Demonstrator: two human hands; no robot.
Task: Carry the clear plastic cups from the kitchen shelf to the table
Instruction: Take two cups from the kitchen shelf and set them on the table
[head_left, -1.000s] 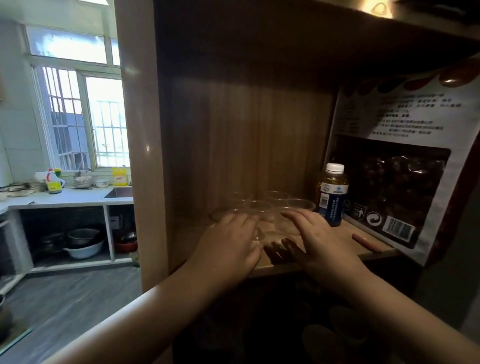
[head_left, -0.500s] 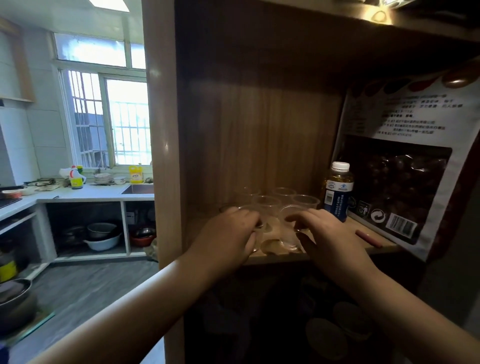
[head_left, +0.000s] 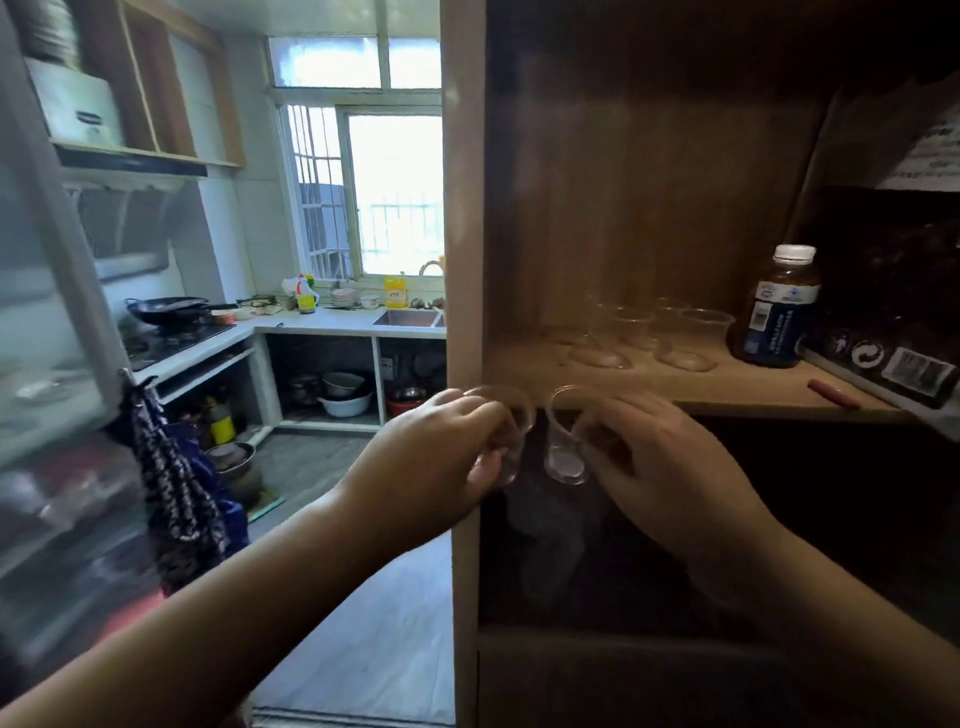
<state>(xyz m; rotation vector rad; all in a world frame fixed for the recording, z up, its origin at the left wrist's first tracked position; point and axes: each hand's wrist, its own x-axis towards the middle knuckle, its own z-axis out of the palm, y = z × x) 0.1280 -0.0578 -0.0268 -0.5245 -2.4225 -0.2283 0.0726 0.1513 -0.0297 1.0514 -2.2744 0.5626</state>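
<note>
My left hand (head_left: 441, 457) is closed around a clear plastic cup (head_left: 511, 431), held in front of the wooden shelf's (head_left: 727, 387) front edge. My right hand (head_left: 660, 462) grips a second clear plastic cup (head_left: 563, 447) right beside it, the two cups almost touching. Both cups are off the shelf, just below its board. Several more clear cups (head_left: 644, 332) stand upright on the shelf, further back. No table is in view.
A dark drink bottle (head_left: 779, 306) and a large snack bag (head_left: 893, 291) stand at the shelf's right. The cabinet's upright side panel (head_left: 465, 208) is by my left hand. To the left are the kitchen counter (head_left: 322, 325), a wok (head_left: 166, 309) and a hanging cloth (head_left: 166, 467).
Both hands have pulled back from the shelf, each with one cup in it. The view has backed away and turned left, showing more of the kitchen.
</note>
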